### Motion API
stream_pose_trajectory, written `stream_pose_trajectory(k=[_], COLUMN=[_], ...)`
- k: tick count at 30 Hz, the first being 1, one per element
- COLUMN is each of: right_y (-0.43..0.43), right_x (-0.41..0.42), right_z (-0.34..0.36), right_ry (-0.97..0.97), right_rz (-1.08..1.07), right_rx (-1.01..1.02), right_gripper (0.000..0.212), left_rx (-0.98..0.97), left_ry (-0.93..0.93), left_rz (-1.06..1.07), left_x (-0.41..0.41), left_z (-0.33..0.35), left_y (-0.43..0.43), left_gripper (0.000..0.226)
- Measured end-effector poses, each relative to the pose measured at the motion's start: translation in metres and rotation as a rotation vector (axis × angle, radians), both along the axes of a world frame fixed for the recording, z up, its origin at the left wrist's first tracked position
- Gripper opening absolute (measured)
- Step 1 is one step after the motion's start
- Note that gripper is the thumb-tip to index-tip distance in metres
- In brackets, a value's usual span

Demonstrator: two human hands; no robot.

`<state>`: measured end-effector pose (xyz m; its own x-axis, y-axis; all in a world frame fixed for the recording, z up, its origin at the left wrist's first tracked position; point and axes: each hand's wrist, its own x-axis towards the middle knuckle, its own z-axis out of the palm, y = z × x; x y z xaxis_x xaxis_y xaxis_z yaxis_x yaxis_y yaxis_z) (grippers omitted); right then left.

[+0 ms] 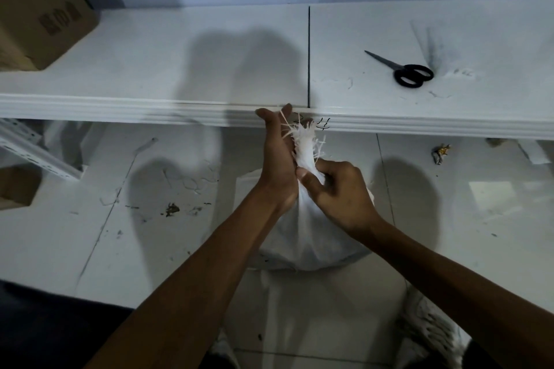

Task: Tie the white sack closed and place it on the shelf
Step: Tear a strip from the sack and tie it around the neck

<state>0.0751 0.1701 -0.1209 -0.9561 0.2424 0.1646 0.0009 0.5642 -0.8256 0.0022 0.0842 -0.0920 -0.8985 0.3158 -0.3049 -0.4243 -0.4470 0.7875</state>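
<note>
The white sack [311, 237] stands on the tiled floor in front of the white shelf [180, 111], its top gathered into a frayed neck [304, 144]. My left hand [277, 159] lies along the left side of that neck, fingers pointing up toward the shelf edge and pressed against the bunched fabric. My right hand [335, 189] grips the neck lower down, thumb and fingers curled round it. Loose white threads stick out of the sack's mouth. No string or tie shows around the neck.
Black scissors [404, 70] lie on the shelf top at the right. A cardboard box [39, 18] sits at the shelf's far left. Thread scraps and bits of debris [172, 210] litter the floor. A crumpled wrapper [440, 153] lies under the shelf at right.
</note>
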Motion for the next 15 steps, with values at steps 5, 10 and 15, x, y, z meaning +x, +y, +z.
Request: stream_pose_trajectory(k=[5, 10, 15], right_y=[-0.0003, -0.0015, 0.0025], right_x=[0.0005, 0.0018, 0.0005], right_z=[-0.004, -0.0017, -0.006], right_ry=[0.04, 0.078, 0.07], right_rz=[-0.011, -0.038, -0.066], right_rx=[0.01, 0.032, 0.03], right_gripper=[0.036, 0.023, 0.01], left_rx=[0.117, 0.22, 0.138], left_ry=[-0.05, -0.128, -0.113], left_rz=[0.071, 0.101, -0.025], left_x=[0.004, 0.0045, -0.0008], left_z=[0.0056, 0.0079, 0.0107], left_y=[0.0023, 0.0021, 0.0033], left_gripper=[0.068, 0.05, 0.039])
